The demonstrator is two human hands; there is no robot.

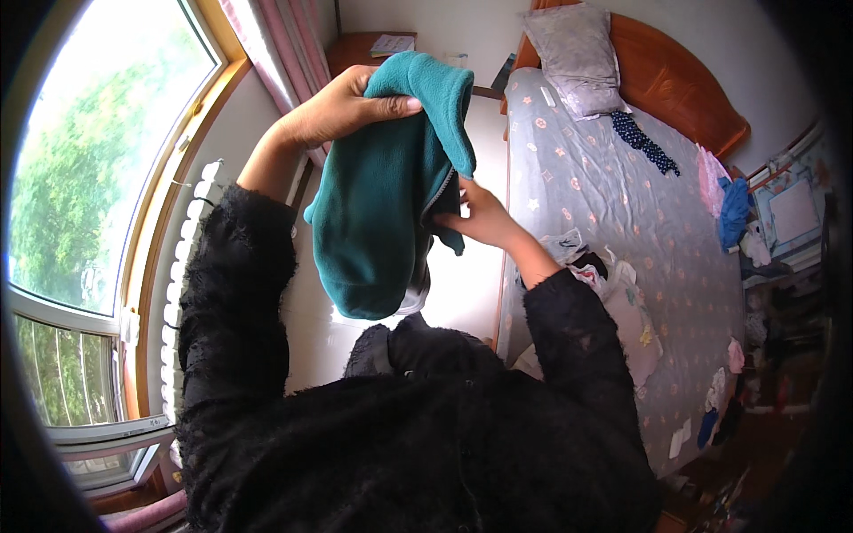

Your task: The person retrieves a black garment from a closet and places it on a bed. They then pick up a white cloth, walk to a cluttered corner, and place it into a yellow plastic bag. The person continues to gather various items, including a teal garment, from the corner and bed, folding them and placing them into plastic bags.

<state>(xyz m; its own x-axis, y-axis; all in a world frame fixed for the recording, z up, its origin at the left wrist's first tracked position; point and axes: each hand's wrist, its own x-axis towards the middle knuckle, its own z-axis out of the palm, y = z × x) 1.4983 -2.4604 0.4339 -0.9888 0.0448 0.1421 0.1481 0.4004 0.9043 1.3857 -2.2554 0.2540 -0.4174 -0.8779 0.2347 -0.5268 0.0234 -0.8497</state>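
My left hand [353,106] grips a teal fleece garment [373,200] near its top, with the thumb over the cloth and the fingers behind it. The garment hangs folded in the air in front of me, its collar-like upper part bent over to the right. My right hand [483,212] is at the garment's right side, beside a grey zipper [441,190], with thumb and fingertips on the dark edge of the cloth. Part of a pale thing shows behind the garment's lower end; what it is, I cannot tell.
To the right is a bed [573,180] with a patterned grey sheet, a pillow [576,56], a dark dotted cloth [643,141] and plastic bags [616,273]. On the left are a window [86,166] and a white radiator [190,246]. A wooden cabinet [350,50] holding booklets [393,44] stands ahead.
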